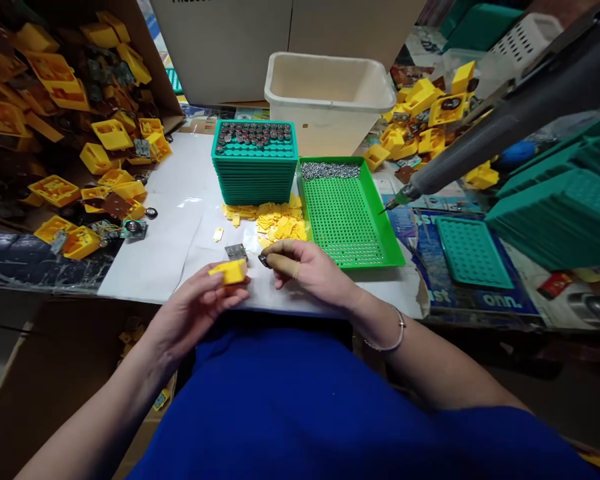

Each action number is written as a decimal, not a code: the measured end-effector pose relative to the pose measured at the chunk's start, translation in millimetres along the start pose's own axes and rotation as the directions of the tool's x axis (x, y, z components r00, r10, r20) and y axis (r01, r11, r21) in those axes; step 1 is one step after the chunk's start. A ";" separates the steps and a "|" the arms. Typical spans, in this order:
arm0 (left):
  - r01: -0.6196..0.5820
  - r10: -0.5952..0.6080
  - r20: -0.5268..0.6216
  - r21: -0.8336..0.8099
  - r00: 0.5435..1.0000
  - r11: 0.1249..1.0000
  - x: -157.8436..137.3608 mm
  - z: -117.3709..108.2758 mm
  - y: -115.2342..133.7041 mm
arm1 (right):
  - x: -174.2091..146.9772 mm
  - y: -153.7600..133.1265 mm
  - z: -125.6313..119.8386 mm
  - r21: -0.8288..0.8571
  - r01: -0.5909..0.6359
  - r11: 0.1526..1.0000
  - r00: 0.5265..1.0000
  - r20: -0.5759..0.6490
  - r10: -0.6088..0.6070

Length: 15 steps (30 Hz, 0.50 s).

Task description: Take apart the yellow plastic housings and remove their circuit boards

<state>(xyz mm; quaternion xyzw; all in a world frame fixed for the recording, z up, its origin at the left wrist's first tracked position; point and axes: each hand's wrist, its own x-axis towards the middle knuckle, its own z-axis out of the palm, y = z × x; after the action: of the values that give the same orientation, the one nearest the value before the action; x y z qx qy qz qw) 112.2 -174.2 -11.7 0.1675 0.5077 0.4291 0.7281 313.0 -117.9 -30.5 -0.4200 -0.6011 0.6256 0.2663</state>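
My left hand (203,297) is closed on a small yellow plastic case (231,271), held above the white paper. Just beyond the case is a small grey circuit board (235,252); whether it rests on the paper or hangs from wires I cannot tell. A small dark round part (263,260) is pinched between the thumb and finger of my right hand (305,267), to the right of the case. Thin wires seem to run from it toward the board. Behind the hands lies a pile of small yellow plastic pieces (283,223).
Stacked teal trays (255,177) carry small round parts on top. Right of them sits a green perforated tray (347,213) with screws at its far end. An electric screwdriver (430,177) hangs over its right edge. Yellow cases (113,135) spill from a box at left; a white bin (325,110) stands behind.
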 end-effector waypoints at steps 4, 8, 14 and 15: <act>-0.108 0.083 0.172 0.140 0.982 0.984 4.1 5.2 -14.8 | -1.9 0.3 -6.0 -0.027 0.135 0.991 0.987 0.092 -0.132; -0.168 0.112 0.236 0.234 0.965 0.958 2.8 10.5 -17.8 | -4.3 -0.6 -11.7 -0.460 0.488 0.742 0.873 0.275 -0.403; -0.186 0.099 0.259 0.336 0.961 0.923 -1.8 21.4 -11.4 | -5.3 -17.9 -11.1 -0.747 0.489 0.450 0.872 0.409 -0.269; -0.189 0.098 0.266 0.339 0.959 0.922 -1.7 22.4 -10.7 | -5.2 -21.0 -10.5 -0.773 0.452 0.446 0.892 0.383 -0.241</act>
<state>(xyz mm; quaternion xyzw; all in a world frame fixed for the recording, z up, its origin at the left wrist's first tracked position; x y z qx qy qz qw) 136.6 -177.4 -8.4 0.3866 0.4709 0.3573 0.7079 320.9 -113.8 -8.1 -0.2916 -0.9253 0.2273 0.0841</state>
